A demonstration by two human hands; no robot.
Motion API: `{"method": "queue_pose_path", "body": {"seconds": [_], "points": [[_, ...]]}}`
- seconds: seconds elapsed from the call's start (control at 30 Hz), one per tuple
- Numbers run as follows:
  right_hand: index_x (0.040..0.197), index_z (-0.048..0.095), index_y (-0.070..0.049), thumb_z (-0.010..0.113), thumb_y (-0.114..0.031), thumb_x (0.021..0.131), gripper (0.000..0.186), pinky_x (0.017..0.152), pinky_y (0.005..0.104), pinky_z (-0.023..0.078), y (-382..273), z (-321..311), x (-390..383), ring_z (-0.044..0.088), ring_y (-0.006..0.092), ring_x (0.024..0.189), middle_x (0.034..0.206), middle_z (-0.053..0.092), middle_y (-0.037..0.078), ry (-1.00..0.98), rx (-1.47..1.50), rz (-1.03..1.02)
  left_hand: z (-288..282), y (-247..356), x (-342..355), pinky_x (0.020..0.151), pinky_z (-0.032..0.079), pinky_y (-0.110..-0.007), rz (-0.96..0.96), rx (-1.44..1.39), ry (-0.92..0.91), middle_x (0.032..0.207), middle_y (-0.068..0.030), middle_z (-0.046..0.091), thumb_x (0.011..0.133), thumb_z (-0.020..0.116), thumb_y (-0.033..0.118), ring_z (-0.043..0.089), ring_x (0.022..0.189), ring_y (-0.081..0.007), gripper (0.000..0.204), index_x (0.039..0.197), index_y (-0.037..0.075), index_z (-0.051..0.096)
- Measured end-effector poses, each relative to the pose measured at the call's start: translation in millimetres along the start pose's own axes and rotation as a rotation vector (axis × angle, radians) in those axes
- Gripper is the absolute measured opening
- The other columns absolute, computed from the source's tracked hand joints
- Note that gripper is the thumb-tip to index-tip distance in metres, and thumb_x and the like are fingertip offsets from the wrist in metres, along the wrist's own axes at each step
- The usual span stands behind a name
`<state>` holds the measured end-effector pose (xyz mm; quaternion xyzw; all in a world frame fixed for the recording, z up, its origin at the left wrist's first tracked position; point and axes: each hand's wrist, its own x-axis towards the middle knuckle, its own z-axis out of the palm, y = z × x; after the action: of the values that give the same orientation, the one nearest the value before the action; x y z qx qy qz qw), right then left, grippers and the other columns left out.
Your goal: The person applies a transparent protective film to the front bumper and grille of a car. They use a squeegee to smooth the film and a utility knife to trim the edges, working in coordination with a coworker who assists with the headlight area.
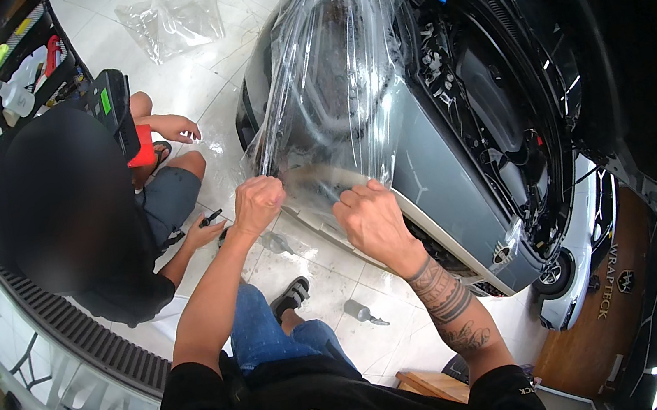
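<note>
A sheet of clear plastic film drapes over the front corner and headlight of a grey car, wrinkled and shiny. My left hand is closed on the film's near left edge. A little to its right, my right hand also grips the near edge, fingers curled in. Between my two fists the film hangs stretched near the front of the car. The headlight shows dimly through the film, and the film's edges inside both fists are hidden.
A seated person in black is close on my left, holding a small black tool. Spray bottles lie on the white tiled floor. A tool cart stands far left; another film piece lies beyond. The engine bay is exposed.
</note>
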<state>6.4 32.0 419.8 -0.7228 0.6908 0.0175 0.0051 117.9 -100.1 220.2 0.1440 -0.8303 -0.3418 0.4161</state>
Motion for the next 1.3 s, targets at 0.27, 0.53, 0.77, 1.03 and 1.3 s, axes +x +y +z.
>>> {"method": "queue_pose_path", "body": {"seconds": [0.27,0.53,0.77,1.03,1.3], "points": [[0.062,0.055,-0.007,0.059,-0.010,0.068,0.008,0.065,0.0359,0.042,-3,10,-10,0.057,0.0240,0.067,0.065,0.055,0.008,0.014,-0.011,0.020,3,-2,-8,0.054,0.044,-0.039,0.007,0.033,-0.001,0.059,-0.0080,0.050,0.066,0.063,0.000,0.056,0.059,-0.0274,0.021,0.061,0.006,0.043],[0.061,0.056,-0.007,0.060,-0.011,0.068,0.008,0.065,0.0361,0.041,0,15,-19,0.057,0.0241,0.065,0.064,0.056,0.008,0.010,-0.019,0.005,16,-4,-20,0.053,0.043,-0.039,0.019,0.020,0.013,0.059,-0.0086,0.049,0.066,0.062,0.000,0.055,0.058,-0.0279,0.020,0.061,0.006,0.044],[0.062,0.056,-0.007,0.060,-0.011,0.067,0.008,0.065,0.0350,0.041,4,28,-31,0.058,0.0234,0.065,0.064,0.057,0.009,0.010,-0.057,0.006,34,-4,-30,0.052,0.042,-0.040,0.011,0.040,0.066,0.058,-0.0100,0.045,0.068,0.062,0.001,0.052,0.055,-0.0301,0.021,0.061,0.005,0.042],[0.062,0.055,-0.007,0.060,-0.010,0.067,0.007,0.066,0.0353,0.041,13,46,-46,0.057,0.0237,0.067,0.065,0.056,0.008,0.014,-0.080,-0.001,61,-8,-42,0.055,0.042,-0.039,0.038,0.075,0.108,0.060,-0.0080,0.048,0.069,0.063,0.002,0.054,0.059,-0.0272,0.021,0.061,0.007,0.043],[0.064,0.054,-0.006,0.060,-0.007,0.068,0.007,0.066,0.0356,0.041,21,59,-60,0.057,0.0242,0.068,0.066,0.054,0.008,0.016,-0.093,-0.013,86,-12,-54,0.056,0.041,-0.040,0.006,0.046,0.143,0.062,-0.0092,0.047,0.070,0.064,0.004,0.053,0.060,-0.0285,0.022,0.063,0.006,0.043]]}}
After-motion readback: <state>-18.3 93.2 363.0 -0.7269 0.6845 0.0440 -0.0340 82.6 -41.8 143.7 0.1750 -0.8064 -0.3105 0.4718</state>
